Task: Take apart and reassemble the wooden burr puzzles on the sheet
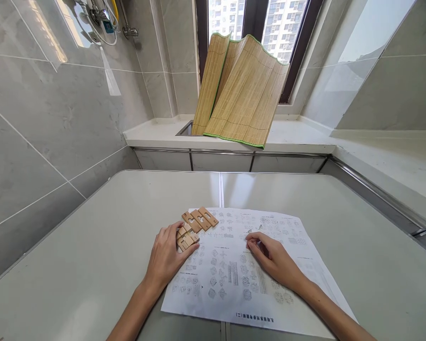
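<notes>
A small cluster of interlocked light wooden puzzle pieces [187,238] lies at the upper left edge of a printed paper sheet [213,303]. My left hand [166,253] grips it from the left, fingers behind and thumb along its near side. Just beyond, several flat wooden puzzle pieces with cut-out slots [200,219] lie side by side on the sheet. Over the right half of the sheet, my right hand [270,258] rests with its fingers curled inward, and nothing shows in them. Rows of small line drawings cover the paper, its heading upside down to me.
The sheet lies on a pale glossy table [74,284] with a centre seam. Behind stands a white ledge [156,135] carrying a folded bamboo mat [248,90] against the window. Grey tiled walls [39,118] enclose the sides. A metal rail [376,189] runs along the right.
</notes>
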Demonstrator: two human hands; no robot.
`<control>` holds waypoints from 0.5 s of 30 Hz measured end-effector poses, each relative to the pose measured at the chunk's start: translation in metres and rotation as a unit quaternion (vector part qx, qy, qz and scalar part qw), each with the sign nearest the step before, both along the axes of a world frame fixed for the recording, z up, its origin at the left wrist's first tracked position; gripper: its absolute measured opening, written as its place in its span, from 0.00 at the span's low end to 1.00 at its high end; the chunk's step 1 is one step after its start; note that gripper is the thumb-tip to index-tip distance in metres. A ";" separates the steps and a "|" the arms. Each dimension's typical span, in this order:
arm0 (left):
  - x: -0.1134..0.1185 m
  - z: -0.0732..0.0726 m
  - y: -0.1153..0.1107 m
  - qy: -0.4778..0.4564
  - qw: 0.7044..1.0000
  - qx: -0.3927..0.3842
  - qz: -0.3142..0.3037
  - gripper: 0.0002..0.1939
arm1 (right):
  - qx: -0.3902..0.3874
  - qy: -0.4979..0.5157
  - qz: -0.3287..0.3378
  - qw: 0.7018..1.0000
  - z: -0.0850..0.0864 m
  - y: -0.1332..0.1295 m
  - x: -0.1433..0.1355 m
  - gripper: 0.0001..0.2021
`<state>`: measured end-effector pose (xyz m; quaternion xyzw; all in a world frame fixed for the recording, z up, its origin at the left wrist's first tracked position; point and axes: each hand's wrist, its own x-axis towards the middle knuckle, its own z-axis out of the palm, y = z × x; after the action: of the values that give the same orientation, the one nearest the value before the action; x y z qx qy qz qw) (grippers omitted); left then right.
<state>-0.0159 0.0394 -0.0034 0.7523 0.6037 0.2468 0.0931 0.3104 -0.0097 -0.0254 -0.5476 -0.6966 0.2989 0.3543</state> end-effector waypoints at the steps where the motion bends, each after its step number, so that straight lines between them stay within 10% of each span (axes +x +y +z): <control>1: 0.001 -0.001 0.001 0.001 1.000 0.010 -0.005 0.34 | 0.002 -0.001 0.000 1.000 0.000 0.000 0.000 0.15; 7: 0.017 -0.001 0.016 0.010 1.000 -0.004 0.021 0.41 | 0.000 0.002 0.003 1.000 0.000 0.000 0.001 0.15; 15: 0.049 0.006 0.034 0.052 0.998 -0.020 -0.016 0.25 | 0.001 0.005 0.004 1.000 0.004 0.000 -0.001 0.13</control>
<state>0.0330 0.0730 0.0024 0.7717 0.6003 0.1936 0.0812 0.3097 -0.0097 -0.0215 -0.5431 -0.6972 0.3022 0.3571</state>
